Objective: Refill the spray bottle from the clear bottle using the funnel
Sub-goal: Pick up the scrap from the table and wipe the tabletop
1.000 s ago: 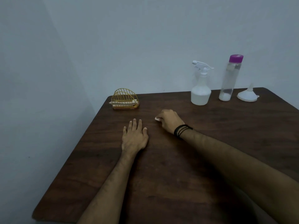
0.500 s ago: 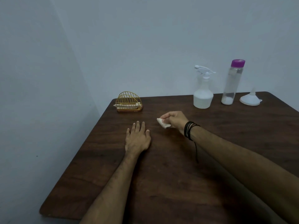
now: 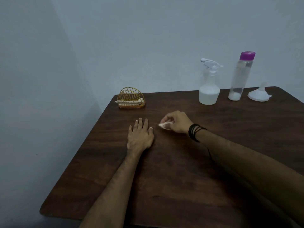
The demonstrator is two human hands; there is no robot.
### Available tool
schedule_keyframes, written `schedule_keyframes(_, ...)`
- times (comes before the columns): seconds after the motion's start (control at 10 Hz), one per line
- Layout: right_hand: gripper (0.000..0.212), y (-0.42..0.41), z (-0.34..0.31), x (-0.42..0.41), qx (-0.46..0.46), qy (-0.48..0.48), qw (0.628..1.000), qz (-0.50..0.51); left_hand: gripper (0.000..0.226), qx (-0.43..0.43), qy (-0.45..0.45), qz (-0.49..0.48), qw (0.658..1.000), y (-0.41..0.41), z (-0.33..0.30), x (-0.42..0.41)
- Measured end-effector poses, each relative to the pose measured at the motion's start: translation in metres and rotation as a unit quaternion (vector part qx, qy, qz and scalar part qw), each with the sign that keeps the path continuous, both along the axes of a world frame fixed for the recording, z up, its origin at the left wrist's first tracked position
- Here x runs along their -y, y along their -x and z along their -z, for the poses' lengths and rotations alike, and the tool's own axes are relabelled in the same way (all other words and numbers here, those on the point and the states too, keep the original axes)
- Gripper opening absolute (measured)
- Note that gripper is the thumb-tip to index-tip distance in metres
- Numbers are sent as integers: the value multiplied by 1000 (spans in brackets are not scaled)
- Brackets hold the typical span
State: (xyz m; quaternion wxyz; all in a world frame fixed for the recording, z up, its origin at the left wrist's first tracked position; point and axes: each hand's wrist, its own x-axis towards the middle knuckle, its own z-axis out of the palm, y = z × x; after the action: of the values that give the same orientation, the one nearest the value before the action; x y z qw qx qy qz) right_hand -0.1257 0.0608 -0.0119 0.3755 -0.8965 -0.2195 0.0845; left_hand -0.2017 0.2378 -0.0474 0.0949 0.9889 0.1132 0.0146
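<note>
A white spray bottle (image 3: 209, 89) with its trigger head on stands at the back of the dark wooden table (image 3: 181, 170), partly filled. To its right stands a tall clear bottle (image 3: 239, 79) with a purple cap and a little liquid at the bottom. A white funnel (image 3: 259, 94) lies mouth-down at the far right. My left hand (image 3: 140, 136) rests flat on the table, fingers together. My right hand (image 3: 176, 122), with black bands on its wrist, pinches a small crumpled white tissue (image 3: 165, 125) just above the tabletop, well in front of the bottles.
A yellow wire napkin holder (image 3: 131, 98) with white napkins sits at the table's back left corner. A pale wall runs behind the table and along its left side. The table's left and near edges are in view.
My right hand has lifted the white tissue off the table and turned slightly. My left hand has stayed flat. The camera has tilted, so everything sits lower in the frame.
</note>
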Motion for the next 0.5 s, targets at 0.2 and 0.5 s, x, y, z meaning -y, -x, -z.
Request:
schedule_keyframes(0.2,9,-18,2,-2,-44,-90,989,108,61,1,0,-1,1000,2,-3,2)
schedule_keyframes(0.5,29,13,17,-2,263,114,956,-63,61,5,-4,1,1000,1,3,0)
